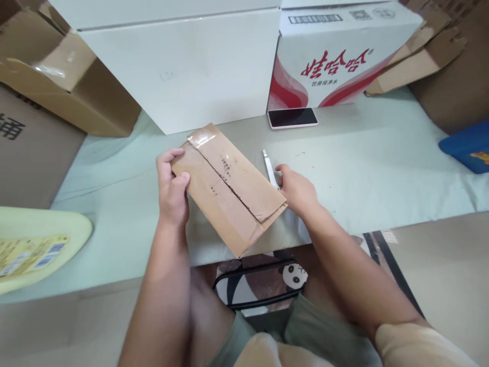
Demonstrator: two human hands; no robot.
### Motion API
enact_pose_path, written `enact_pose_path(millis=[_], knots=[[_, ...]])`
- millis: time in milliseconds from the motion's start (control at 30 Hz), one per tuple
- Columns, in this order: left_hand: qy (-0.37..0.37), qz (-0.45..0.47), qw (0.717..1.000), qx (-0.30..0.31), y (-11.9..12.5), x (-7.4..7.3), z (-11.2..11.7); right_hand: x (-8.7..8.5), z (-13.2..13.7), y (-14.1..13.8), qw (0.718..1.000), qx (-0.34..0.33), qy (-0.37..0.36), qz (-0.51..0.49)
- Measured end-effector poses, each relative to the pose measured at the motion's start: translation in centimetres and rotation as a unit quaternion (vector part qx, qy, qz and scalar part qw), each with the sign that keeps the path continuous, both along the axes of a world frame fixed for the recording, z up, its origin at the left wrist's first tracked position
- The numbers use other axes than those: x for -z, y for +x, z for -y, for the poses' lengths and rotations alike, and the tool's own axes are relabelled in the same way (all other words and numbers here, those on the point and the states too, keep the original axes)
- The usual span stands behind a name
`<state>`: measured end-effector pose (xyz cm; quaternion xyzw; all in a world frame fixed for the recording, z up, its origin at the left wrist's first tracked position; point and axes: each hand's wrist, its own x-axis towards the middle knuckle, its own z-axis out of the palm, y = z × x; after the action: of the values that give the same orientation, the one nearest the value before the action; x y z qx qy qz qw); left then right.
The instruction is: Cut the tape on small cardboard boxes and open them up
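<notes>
A flat brown cardboard box point(229, 188) is held at a tilt over the table, its flap seam running lengthwise and clear tape at its far end. My left hand point(172, 188) is closed on its left edge, thumb on top. My right hand point(300, 191) is beside the box's right corner, fingers curled and somewhat apart. Close to those fingertips lies a slim white tool point(269, 168), its near end partly hidden; its exact kind is unclear. The box corner covers some of my right fingers.
A phone point(293, 118) lies before a white-and-red carton point(332, 66) and a large white box point(191, 71). Open brown cartons point(103, 97) stand at left, near a pale yellow-green object point(46, 224). A blue item point(466, 148) sits at right on the cloth-covered table point(367, 168).
</notes>
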<state>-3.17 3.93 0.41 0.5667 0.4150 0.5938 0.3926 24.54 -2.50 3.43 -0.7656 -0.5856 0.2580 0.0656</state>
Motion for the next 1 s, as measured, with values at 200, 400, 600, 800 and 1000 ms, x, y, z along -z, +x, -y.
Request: enact_pose_path(millis=[200, 400, 600, 800, 1000], knots=[[-0.008, -0.053, 0.998, 0.043, 0.5, 0.4, 0.9, -1.0, 0.5, -0.4, 0.997, -0.041, -0.051, 0.039], [0.041, -0.086, 0.994, 0.061, 2.0, 0.8, 2.4, -0.5, -0.6, 1.1, 0.962, 0.077, 0.100, -0.241], [0.085, -0.129, 0.983, 0.095, 4.2, 0.4, 3.0, -5.1, 2.6, 0.6, 0.835, 0.030, 0.403, -0.372], [0.100, -0.123, 0.981, 0.112, 4.6, 0.2, 3.2, -8.3, 6.0, -1.8, 0.853, -0.076, 0.407, -0.318], [0.089, -0.131, 0.980, 0.124, 4.3, -0.2, 3.2, -8.5, 5.5, -2.3, 0.891, -0.143, 0.377, -0.208]])
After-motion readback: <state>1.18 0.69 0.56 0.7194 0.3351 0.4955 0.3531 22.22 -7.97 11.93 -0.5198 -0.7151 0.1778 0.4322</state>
